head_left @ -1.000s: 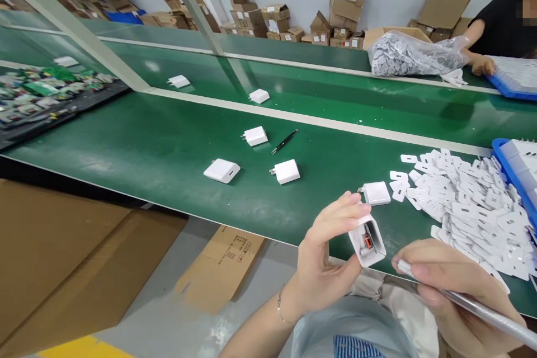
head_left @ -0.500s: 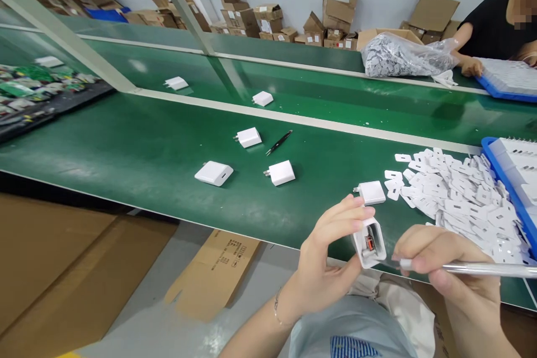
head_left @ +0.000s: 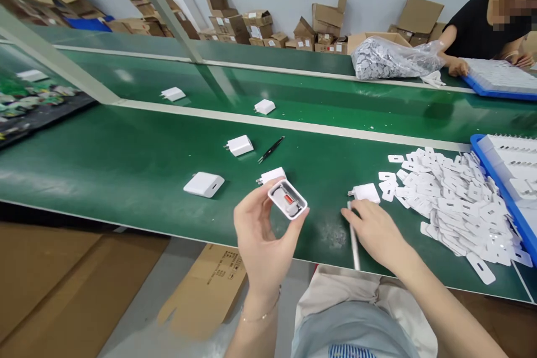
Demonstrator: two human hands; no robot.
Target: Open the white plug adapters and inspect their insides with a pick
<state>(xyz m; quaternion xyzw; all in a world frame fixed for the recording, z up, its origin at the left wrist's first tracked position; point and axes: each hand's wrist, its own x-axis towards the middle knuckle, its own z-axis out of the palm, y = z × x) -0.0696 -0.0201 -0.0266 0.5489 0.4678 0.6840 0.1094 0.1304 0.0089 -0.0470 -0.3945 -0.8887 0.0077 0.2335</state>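
The left hand's [head_left: 260, 246] grip is closed on an open white housing [head_left: 282, 206], thumb on one side and fingers on the other, holding it above the desk [head_left: 138, 162]. Its mouth is tilted up toward the wearer, showing a red part [head_left: 289, 199] inside. The right hand [head_left: 375, 229] is low at the desk, thumb and fingers about the far end of a slim pale rod [head_left: 354, 249]; whether that grip grasps it or is letting go, I cannot tell.

The step in hand seems to be a changeover at the rod, with the housing uncovered. The next move likely calls for freeing the right hand without nudging the finished-looking adapter [head_left: 366, 192] just beside it, and for a steady left grip.

Farther right lies a heap of slotted white plates [head_left: 457, 201], apparently fit to close such an opening, next to a blue tray [head_left: 503, 190]. Black tweezers [head_left: 271, 149] rest beyond the housing.
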